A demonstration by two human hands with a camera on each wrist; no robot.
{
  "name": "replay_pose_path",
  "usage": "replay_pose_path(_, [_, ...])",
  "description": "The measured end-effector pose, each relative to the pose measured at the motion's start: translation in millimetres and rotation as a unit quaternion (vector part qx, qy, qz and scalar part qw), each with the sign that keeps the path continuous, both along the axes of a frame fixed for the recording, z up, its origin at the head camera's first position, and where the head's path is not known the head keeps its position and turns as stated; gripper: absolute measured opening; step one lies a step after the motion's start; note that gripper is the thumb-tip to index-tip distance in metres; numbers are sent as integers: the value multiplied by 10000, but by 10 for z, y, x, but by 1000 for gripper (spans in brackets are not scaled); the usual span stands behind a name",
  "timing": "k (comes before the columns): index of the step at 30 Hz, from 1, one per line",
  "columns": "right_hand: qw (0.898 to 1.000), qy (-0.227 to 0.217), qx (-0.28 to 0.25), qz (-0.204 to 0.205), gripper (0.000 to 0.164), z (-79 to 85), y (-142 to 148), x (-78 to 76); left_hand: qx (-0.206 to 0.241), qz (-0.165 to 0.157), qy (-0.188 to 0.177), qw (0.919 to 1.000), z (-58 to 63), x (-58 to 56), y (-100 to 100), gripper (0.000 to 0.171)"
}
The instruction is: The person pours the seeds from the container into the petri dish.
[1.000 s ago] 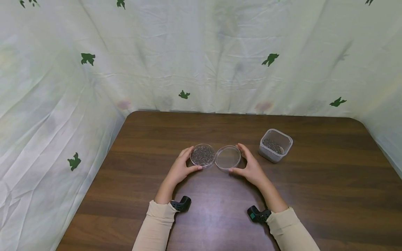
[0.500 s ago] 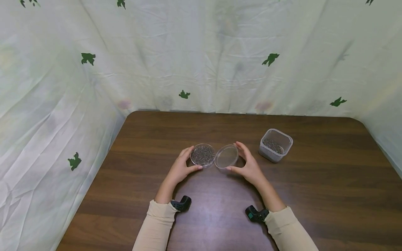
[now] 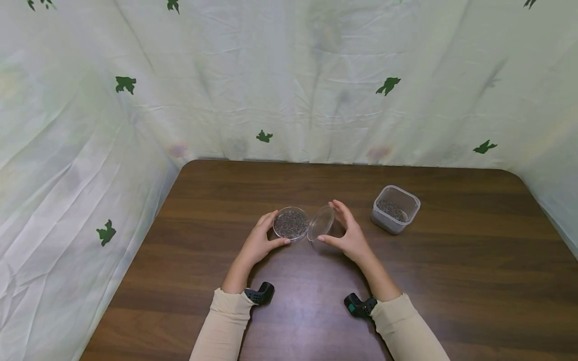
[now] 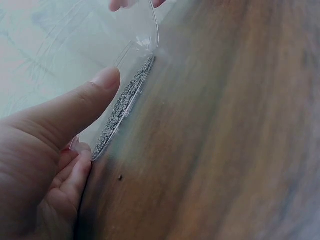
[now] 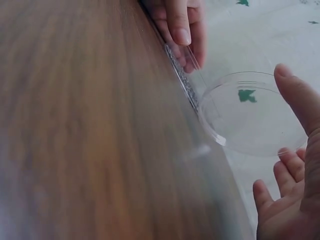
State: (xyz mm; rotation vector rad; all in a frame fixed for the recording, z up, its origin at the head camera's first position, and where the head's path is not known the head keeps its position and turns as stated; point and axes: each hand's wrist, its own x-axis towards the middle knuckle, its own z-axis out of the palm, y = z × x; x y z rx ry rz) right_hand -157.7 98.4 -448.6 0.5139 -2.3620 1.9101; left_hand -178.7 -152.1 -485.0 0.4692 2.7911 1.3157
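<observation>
A round clear dish (image 3: 291, 223) filled with dark seeds sits on the brown table (image 3: 289, 321). My left hand (image 3: 260, 240) grips it by its rim; the left wrist view shows the dish (image 4: 125, 100) edge-on between thumb and fingers. My right hand (image 3: 345, 233) holds a clear empty lid (image 3: 320, 222) between thumb and fingers, lifted and tilted, its edge beside the dish. In the right wrist view the lid (image 5: 250, 117) hangs above the table next to the dish (image 5: 182, 75).
A small square clear tub (image 3: 396, 209) with dark seeds at its bottom stands to the right of my hands. Pale cloth with green prints (image 3: 289, 80) walls in the table's back and both sides. One stray seed (image 4: 120, 177) lies on the wood.
My right hand lifted the lid off the table, tilted it up on edge and moved it left toward the seed dish. My left hand and the dish stayed put.
</observation>
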Motion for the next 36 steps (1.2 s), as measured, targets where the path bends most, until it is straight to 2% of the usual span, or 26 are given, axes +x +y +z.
replay_pose_path(15, [9993,254,-265,54,88,-3,-148,-79,12,34,32,10000,0,-4,1,85])
replay_pose_path(22, [9999,86,-62,82,86,-5,-206,-101,21,40,-6,10000,-5,2,-2,85])
replay_pose_path(36, [9954,-325,-676,598,92,-85,-303,-171,24,67,-15,10000,-3,11,0,87])
